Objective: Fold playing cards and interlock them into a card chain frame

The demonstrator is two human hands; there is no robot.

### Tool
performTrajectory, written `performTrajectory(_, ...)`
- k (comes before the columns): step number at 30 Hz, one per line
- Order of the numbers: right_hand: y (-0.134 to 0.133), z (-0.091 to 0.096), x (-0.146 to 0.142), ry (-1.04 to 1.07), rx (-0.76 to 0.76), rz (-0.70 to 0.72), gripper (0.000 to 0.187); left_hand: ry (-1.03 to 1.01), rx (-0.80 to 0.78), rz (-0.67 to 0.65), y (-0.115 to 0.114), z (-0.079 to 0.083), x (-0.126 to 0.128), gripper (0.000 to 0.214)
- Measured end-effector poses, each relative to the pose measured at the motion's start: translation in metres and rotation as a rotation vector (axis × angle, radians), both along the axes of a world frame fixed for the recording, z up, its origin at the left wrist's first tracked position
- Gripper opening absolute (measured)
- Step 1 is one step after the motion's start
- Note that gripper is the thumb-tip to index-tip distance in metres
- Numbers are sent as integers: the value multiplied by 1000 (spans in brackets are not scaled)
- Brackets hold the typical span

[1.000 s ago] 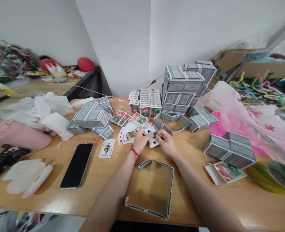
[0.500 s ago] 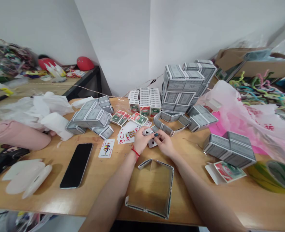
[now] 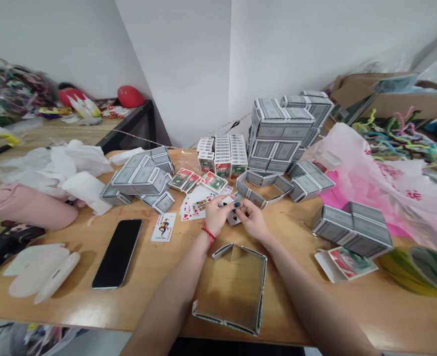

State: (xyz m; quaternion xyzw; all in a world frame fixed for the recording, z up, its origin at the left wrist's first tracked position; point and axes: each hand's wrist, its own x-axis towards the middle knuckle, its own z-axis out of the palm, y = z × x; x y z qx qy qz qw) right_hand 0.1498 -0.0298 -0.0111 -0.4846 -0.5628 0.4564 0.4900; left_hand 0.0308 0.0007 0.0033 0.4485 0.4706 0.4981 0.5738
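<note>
My left hand, with a red cord at the wrist, pinches a playing card with black pips from its left side. On the card's right edge the fingers of my right hand are closed, dark nail polish showing. The fingertips hide part of the card. Nearer to me, between my forearms, stands an open frame of folded cards. Beyond my hands is another folded-card frame. Fanned face-up cards lie beside my left hand, and a joker card is farther left.
Stacked card boxes rise in a tower at the back, near packed card decks. More card blocks sit left. A phone and pink roll lie left; an open card box and tape roll lie right.
My fingers have shifted slightly on the card, and the thumbs have come closer together. The frames and other things on the table stay where they were.
</note>
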Motion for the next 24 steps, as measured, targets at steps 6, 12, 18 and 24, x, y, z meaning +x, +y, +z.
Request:
performTrajectory(6,0,1,1,-71,45,-72,16,-77,0,38,4,-7,-2,31)
performTrajectory(12,1,8,4,-208,238,-241,14,-14,107,65,5,-11,-4,25)
performTrajectory(18,0,6,8,-240,268,-323,17,263,325,70,-2,-6,-6,14)
performTrajectory(24,0,-2,10,-301,305,-320,20,453,513,-2,-5,-4,-6,13)
